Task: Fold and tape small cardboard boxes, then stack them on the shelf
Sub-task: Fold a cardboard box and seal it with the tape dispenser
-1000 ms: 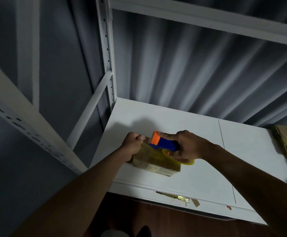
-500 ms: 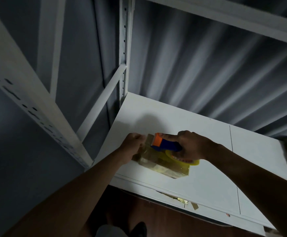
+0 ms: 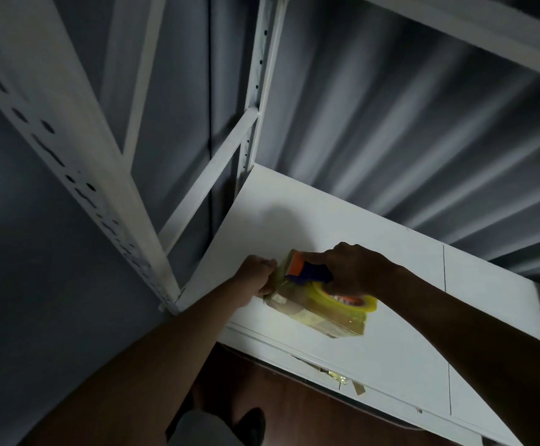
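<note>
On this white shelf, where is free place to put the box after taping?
Bare board lies behind the small box, up to the grey curtain, and rightward past the board seam. Crowded: the front-left corner, where the left hand and right hand with the tape dispenser work.

Single head view, looking down, close over white shelf (image 3: 294, 220)

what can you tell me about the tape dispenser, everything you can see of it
The tape dispenser has a blue body with an orange front end and carries a yellow-tinted tape roll; it looks like plastic. It sits on top of the small cardboard box, orange end toward the box's left end. The right hand grips it from above, hiding much of the body. The left hand holds the box's left end, beside the orange tip.
</note>
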